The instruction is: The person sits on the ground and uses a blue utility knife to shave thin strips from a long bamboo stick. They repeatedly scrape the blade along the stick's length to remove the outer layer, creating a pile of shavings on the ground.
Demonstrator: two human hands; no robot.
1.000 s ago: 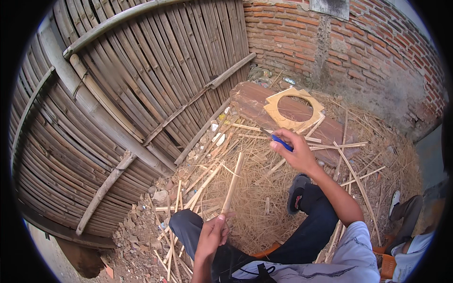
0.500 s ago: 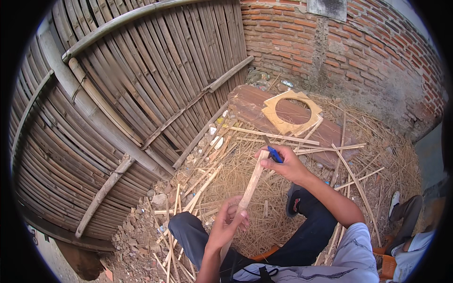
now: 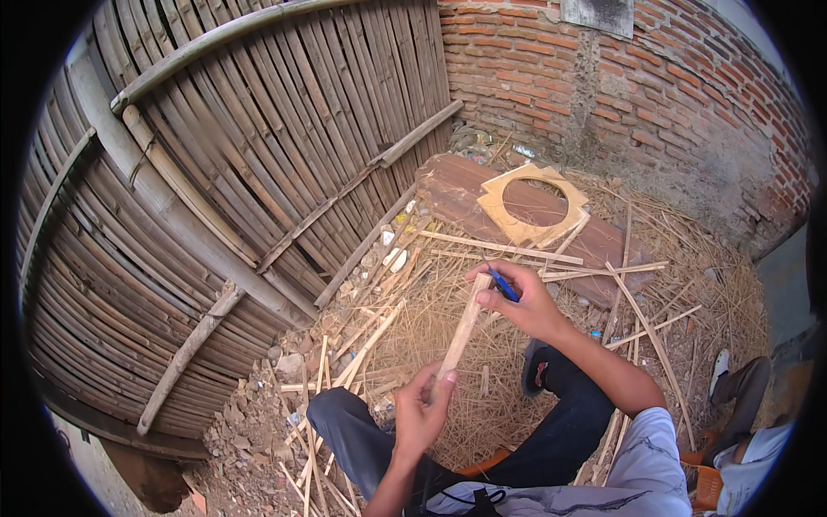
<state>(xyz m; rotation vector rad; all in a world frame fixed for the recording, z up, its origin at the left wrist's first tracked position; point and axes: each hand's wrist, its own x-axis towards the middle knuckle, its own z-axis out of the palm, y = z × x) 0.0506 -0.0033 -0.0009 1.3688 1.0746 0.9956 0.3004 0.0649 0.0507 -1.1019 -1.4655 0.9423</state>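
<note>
The left hand [image 3: 420, 412] pinches the lower end of a short bamboo slat [image 3: 460, 332] between thumb and fingers, and the right hand [image 3: 521, 302] closes around a blue-handled tool [image 3: 503, 284], probably a small knife or a marker, set against the slat's upper end, with the thumb also resting on the wood. The slat stands tilted in the air above the person's lap, its top leaning toward the right hand. To work it cleanly, it seems best to keep the lower grip firm so the slat cannot twist, to keep the left fingers well below the tool's path, and to steady the stroke with the right thumb. Below the hands lie the dark trousers [image 3: 551, 431] and a litter of bamboo strips and shavings [image 3: 405, 319]. Farther off, a plywood square with a round hole [image 3: 532, 202] rests on a reddish board [image 3: 448, 189], with a bamboo fence [image 3: 258, 155] to the left and a brick wall [image 3: 672, 95] behind.
</note>
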